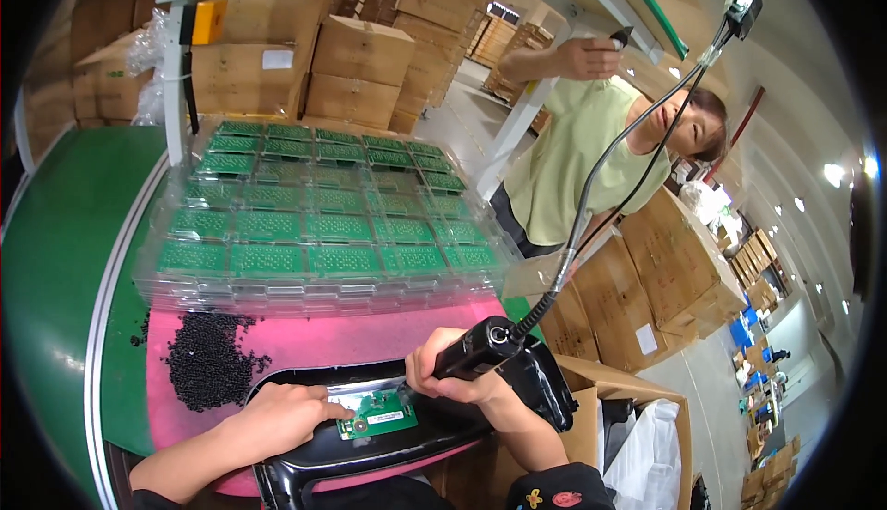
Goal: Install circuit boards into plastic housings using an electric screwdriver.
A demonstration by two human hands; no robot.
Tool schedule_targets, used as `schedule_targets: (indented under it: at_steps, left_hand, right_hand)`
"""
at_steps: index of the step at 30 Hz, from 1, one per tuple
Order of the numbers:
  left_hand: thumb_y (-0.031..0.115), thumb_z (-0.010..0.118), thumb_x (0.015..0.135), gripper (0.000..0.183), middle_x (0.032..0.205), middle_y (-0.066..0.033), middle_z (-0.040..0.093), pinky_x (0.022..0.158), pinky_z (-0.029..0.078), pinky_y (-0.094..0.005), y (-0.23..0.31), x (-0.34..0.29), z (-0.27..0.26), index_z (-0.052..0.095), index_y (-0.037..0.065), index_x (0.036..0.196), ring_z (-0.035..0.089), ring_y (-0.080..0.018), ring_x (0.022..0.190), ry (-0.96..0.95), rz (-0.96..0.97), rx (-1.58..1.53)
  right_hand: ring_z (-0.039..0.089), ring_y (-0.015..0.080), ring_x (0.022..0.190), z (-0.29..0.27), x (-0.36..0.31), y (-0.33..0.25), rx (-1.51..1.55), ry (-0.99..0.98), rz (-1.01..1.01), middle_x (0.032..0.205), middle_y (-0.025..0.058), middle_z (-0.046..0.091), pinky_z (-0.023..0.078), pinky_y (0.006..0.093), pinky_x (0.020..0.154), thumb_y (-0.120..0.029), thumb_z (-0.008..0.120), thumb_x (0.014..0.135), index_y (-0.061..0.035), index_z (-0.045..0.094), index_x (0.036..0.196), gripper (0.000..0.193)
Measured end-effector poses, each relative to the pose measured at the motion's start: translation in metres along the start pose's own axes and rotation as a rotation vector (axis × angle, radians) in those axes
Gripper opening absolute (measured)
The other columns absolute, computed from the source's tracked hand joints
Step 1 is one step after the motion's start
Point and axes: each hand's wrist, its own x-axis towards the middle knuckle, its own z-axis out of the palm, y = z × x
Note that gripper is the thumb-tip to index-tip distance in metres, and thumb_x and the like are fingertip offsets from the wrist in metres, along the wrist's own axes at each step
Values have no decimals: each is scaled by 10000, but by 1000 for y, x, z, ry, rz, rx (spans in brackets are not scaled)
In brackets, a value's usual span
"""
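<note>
My right hand [445,371] is wrapped round a black electric screwdriver [482,347], whose cable runs up from its top end. The tool's tip is hidden behind my hand. Below it, a green circuit board [393,415] lies in a recess of a glossy black plastic housing [319,459]. My left hand [288,420] rests over the left part of the housing, its index finger stretched out to the board's left edge. No held object shows in it. A loose pile of small black screws [208,362] lies left of the housing on a pink mat [342,330].
Stacked clear trays [323,288] of green boards stand behind the mat. A green conveyor belt [65,261] runs along the left. At right is an open carton [591,385] with wrapped parts. A person [582,154] stands beyond, near stacked cardboard boxes [679,261].
</note>
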Motion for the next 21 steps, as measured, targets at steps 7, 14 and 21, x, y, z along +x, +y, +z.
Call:
schedule_targets:
  at_steps: [7, 14, 21]
  left_hand:
    - [8, 599, 787, 509, 986, -79, 722, 687, 583, -432, -1, -1, 6, 732, 254, 1214, 724, -303, 848, -7, 0, 0]
    - [-1, 600, 783, 513, 972, -75, 720, 697, 578, -420, 1, -1, 3, 731, 241, 1216, 717, -296, 885, -7, 9, 10]
    - [74, 675, 839, 379, 927, -94, 716, 709, 576, -400, -4, 2, 9, 704, 114, 1215, 710, -281, 848, 250, 154, -132]
  right_hand:
    - [531, 142, 644, -7, 0, 14, 143, -10, -38, 747, 82, 580, 432, 293, 572, -6, 696, 880, -22, 533, 1013, 211]
    - [573, 133, 684, 19, -5, 4, -204, 268, -3, 780, 61, 608, 461, 296, 626, -46, 728, 863, -27, 578, 1002, 206]
    - [487, 153, 595, 62, 16, -22, 71, 213, -274, 672, 40, 519, 435, 344, 600, -163, 681, 921, -38, 520, 1039, 236]
